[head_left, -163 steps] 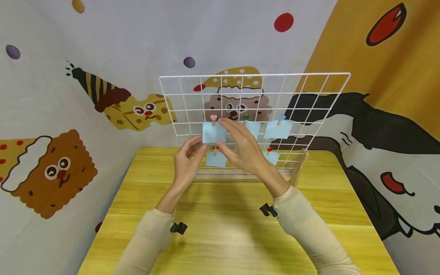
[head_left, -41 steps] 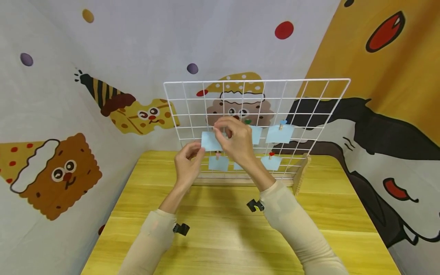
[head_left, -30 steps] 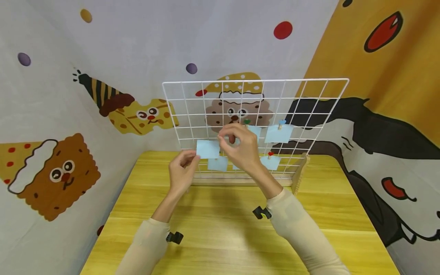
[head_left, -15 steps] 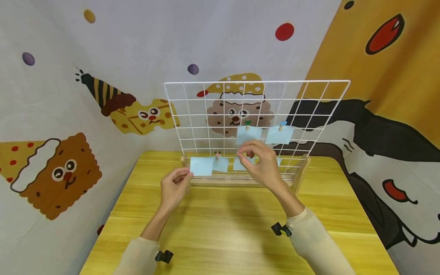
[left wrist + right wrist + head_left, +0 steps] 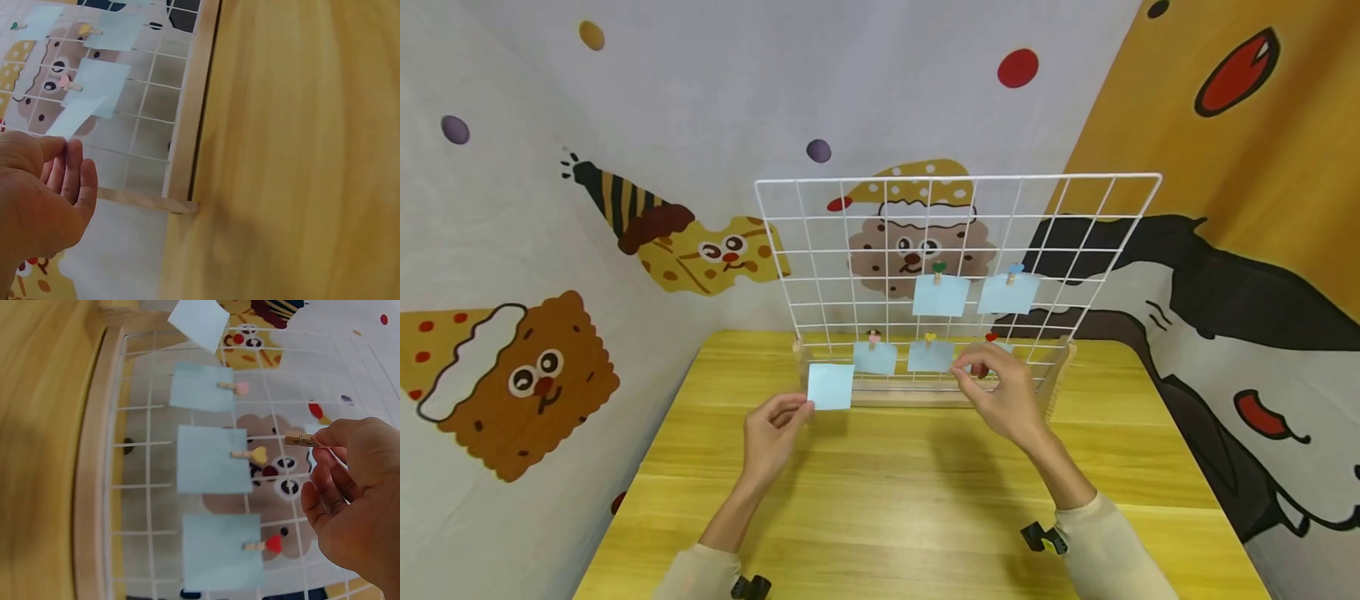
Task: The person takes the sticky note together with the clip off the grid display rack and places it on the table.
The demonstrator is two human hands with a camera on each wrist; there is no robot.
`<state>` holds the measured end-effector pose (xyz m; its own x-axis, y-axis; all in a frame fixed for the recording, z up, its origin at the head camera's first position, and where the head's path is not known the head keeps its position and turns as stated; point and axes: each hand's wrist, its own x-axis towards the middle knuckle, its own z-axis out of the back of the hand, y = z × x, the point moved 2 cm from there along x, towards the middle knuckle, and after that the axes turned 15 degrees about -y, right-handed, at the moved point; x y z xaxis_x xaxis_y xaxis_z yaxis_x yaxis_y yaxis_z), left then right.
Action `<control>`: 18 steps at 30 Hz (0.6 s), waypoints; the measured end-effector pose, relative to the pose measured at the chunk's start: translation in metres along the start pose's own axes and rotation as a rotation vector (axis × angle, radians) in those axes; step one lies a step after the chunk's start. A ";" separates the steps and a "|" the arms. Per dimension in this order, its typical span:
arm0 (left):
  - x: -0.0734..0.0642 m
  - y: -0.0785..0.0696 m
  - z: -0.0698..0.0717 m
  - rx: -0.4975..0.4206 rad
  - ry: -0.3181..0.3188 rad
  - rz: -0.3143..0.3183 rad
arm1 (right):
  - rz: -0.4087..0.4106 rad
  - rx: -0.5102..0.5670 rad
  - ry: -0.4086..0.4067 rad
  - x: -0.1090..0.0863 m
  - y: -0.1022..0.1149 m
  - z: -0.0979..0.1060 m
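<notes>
My left hand (image 5: 769,437) pinches a light blue paper note (image 5: 831,387) by its lower left corner, in front of the grid's lower left part. Between thumb and index finger, my right hand (image 5: 1003,392) holds a small wooden clothespin (image 5: 299,439), its far end hidden by the fingers. Behind both stands a white wire grid (image 5: 887,250) in a wooden base. Several blue notes hang on it from clothespins with heart tops: a green heart (image 5: 939,267) and a blue heart (image 5: 1016,269) above, then a pink heart (image 5: 241,388), a yellow heart (image 5: 259,454) and a red heart (image 5: 274,544) below.
The grid's wooden base (image 5: 910,398) sits toward the back of the wooden table (image 5: 880,500). A cartoon-printed cloth (image 5: 700,100) hangs behind and at both sides.
The upper left note and its pink-heart clothespin came off the grid. My left hand carried the note down and left, while my right hand moved down and right with the clothespin.
</notes>
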<state>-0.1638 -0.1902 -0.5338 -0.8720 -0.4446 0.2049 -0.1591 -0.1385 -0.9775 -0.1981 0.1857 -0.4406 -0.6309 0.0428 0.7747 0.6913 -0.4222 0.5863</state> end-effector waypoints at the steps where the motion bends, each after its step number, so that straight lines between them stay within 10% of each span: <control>1: -0.001 0.002 0.000 0.006 0.000 0.012 | -0.010 -0.008 -0.001 -0.003 -0.002 0.003; 18: -0.021 0.033 0.003 0.140 0.011 0.155 | -0.178 -0.116 -0.050 -0.053 -0.038 0.041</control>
<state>-0.1487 -0.1882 -0.5703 -0.8864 -0.4601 0.0515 0.0423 -0.1912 -0.9806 -0.1763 0.2367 -0.4936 -0.7190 0.1701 0.6739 0.5235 -0.5053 0.6860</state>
